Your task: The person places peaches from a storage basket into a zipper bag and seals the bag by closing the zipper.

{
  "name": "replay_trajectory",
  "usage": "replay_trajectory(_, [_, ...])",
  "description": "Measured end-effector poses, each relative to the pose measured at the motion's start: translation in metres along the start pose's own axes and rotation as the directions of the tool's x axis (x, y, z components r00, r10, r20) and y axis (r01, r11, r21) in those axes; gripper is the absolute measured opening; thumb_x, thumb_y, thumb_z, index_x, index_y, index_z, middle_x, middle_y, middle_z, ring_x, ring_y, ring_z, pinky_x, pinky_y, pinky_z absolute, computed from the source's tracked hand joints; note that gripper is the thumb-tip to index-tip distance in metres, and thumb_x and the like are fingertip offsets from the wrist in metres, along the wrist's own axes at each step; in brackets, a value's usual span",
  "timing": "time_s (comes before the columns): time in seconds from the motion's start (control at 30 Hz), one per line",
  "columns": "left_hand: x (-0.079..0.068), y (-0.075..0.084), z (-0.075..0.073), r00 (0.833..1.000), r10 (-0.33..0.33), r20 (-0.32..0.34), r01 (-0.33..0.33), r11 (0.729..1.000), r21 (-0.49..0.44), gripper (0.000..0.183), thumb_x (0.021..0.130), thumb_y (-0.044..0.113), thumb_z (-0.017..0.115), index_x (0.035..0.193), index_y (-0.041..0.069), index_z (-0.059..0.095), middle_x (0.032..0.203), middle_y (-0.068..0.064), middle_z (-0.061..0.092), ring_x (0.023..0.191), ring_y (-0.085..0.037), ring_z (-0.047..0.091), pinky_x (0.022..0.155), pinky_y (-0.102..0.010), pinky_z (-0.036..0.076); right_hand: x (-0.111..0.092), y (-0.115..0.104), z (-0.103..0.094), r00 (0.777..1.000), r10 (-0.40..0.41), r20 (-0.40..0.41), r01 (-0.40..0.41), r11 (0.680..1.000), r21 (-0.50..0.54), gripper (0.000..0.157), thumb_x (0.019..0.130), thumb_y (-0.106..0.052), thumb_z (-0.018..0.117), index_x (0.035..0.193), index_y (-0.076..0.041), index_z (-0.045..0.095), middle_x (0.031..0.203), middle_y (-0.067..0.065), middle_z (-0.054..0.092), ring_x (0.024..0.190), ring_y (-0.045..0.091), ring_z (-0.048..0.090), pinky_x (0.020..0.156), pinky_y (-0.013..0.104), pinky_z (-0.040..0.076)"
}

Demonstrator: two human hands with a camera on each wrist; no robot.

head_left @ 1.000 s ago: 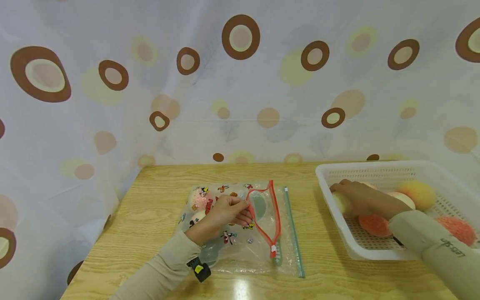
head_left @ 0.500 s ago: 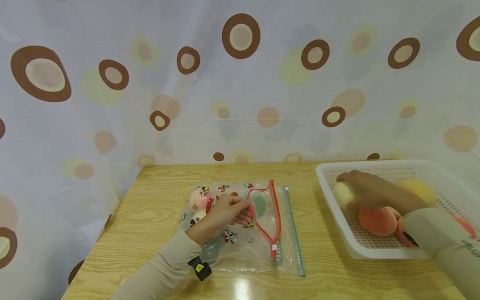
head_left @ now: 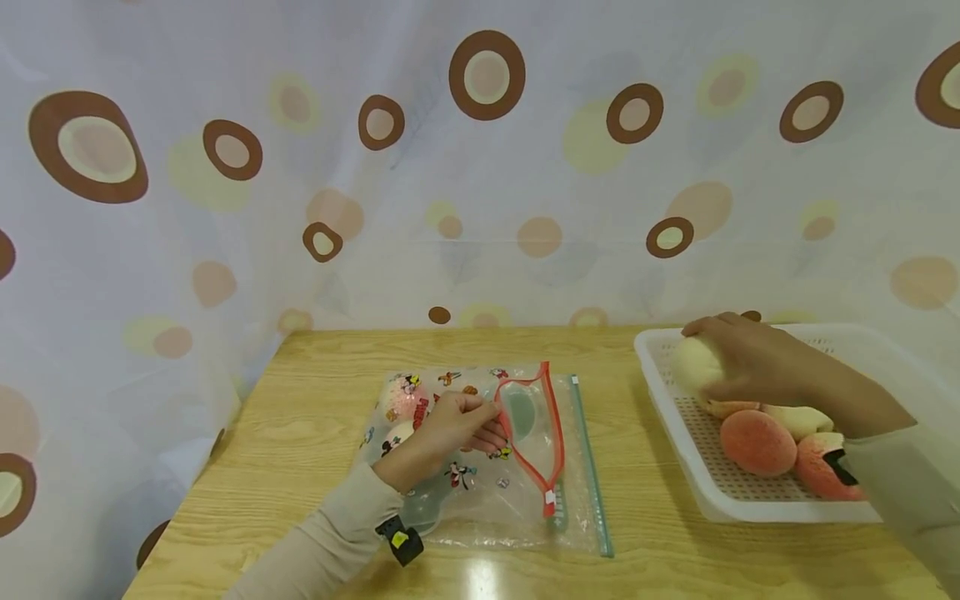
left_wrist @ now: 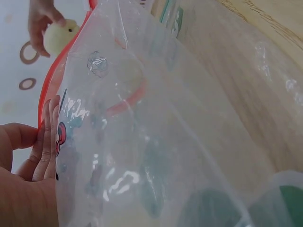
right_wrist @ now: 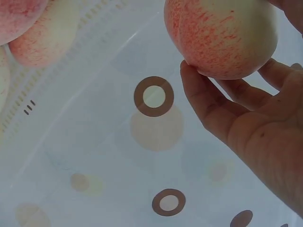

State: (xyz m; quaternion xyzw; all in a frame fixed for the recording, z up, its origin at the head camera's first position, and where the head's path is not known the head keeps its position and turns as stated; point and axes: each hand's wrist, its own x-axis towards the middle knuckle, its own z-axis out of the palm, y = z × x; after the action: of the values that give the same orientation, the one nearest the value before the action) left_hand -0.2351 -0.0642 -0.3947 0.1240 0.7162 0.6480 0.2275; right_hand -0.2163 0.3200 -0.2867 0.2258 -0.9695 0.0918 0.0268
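- Curled round a peach, the right hand has hold of it, fingers just as wide apart as the fruit.
- That peach is up over the white basket, not in the clear bag yet.
- On the other side, the left hand pinches the bag's red zip edge, and the bag's mouth gapes.
- Some is done, I think — a pink round fruit and a pale one show through the bag.
- More is left: at least three fruits, like the red peach, lie in the basket.
- The red zip is undone too — so it all looks only partway to me.
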Motion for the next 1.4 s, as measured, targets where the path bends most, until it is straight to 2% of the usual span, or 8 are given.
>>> replay_trajectory(0.13, [-0.001,-0.001,0.0,1.0,-0.003,0.004,0.003,1.0,0.007,0.03,0.098,0.023,0.057,0.092,-0.004,0.068,0.076,-0.007,0.071,0.066,-0.013,0.069,0.07,-0.033,0.059,-0.005,-0.015,-0.003,0.999,0.021,-0.041,-0.02,0.999,0.025,0.068,0.072,-0.024,0.082,0.129,-0.003,0.051,0.124,0.022,0.054,0.102,0.031,0.056,0.074,0.042,0.05])
replay_trajectory(0.27, [-0.002,-0.002,-0.001,1.0,0.001,0.01,-0.001,1.0,0.002,0.03,0.098,0.023,0.057,0.094,-0.005,0.068,0.076,-0.007,0.071,0.067,-0.013,0.069,0.068,-0.031,0.059,-0.011,-0.036,-0.008,0.994,0.041,-0.097,-0.035,0.998,0.057,0.068,0.073,-0.027,0.083,0.129,-0.005,0.05,0.122,0.021,0.055,0.092,0.027,0.056,0.067,0.036,0.047])
replay_trajectory(0.43, [-0.002,0.0,0.0,1.0,0.005,0.017,-0.005,1.0,-0.01,0.03,0.098,0.023,0.056,0.096,-0.005,0.067,0.075,-0.006,0.07,0.067,-0.012,0.069,0.068,-0.031,0.059,-0.016,-0.066,-0.011,0.987,0.037,-0.158,-0.005,0.98,0.2,0.072,0.075,-0.027,0.083,0.134,-0.006,0.046,0.127,0.019,0.051,0.085,0.023,0.056,0.064,0.034,0.049])
replay_trajectory(0.67, [0.0,0.0,0.001,0.999,0.017,0.029,-0.017,1.0,-0.013,0.03,0.099,0.022,0.055,0.095,-0.006,0.067,0.075,-0.006,0.07,0.066,-0.012,0.069,0.068,-0.03,0.059,-0.015,-0.101,0.012,0.966,0.043,-0.257,0.052,0.935,0.35,0.074,0.075,-0.02,0.084,0.135,-0.002,0.044,0.129,0.021,0.049,0.097,0.031,0.057,0.07,0.038,0.052])
replay_trajectory(0.87, [-0.001,-0.001,0.0,1.0,0.018,0.021,-0.017,0.999,-0.027,0.03,0.098,0.022,0.056,0.094,-0.006,0.067,0.075,-0.005,0.07,0.066,-0.012,0.069,0.068,-0.029,0.059,-0.008,-0.127,0.042,0.955,0.125,-0.269,0.018,0.882,0.472,0.073,0.078,-0.017,0.081,0.137,-0.002,0.041,0.13,0.019,0.048,0.103,0.03,0.057,0.08,0.044,0.053])
replay_trajectory(1.03, [-0.001,0.001,0.001,0.999,0.03,0.03,-0.029,0.999,-0.039,0.031,0.098,0.022,0.055,0.094,-0.006,0.067,0.074,-0.004,0.07,0.066,-0.012,0.068,0.065,-0.026,0.059,0.002,-0.137,0.072,0.935,0.212,-0.284,-0.005,0.809,0.588,0.072,0.079,-0.013,0.08,0.138,-0.002,0.04,0.133,0.02,0.045,0.11,0.034,0.054,0.086,0.051,0.052])
replay_trajectory(1.27, [0.001,0.0,0.003,0.999,0.024,0.041,-0.022,0.999,-0.047,0.03,0.099,0.021,0.055,0.096,-0.006,0.066,0.075,-0.004,0.07,0.067,-0.012,0.069,0.066,-0.027,0.059,0.019,-0.138,0.107,0.921,0.329,-0.207,-0.042,0.613,0.789,0.072,0.08,-0.007,0.077,0.139,0.0,0.035,0.137,0.021,0.041,0.118,0.039,0.049,0.089,0.049,0.05])
replay_trajectory(1.4, [0.0,0.0,0.002,0.999,0.037,0.028,-0.036,0.999,-0.023,0.031,0.098,0.021,0.056,0.095,-0.007,0.067,0.075,-0.005,0.07,0.067,-0.012,0.068,0.067,-0.029,0.059,0.03,-0.139,0.119,0.91,0.387,-0.149,-0.107,0.566,0.818,0.072,0.08,-0.011,0.077,0.138,-0.001,0.035,0.136,0.021,0.041,0.116,0.039,0.05,0.087,0.044,0.051])
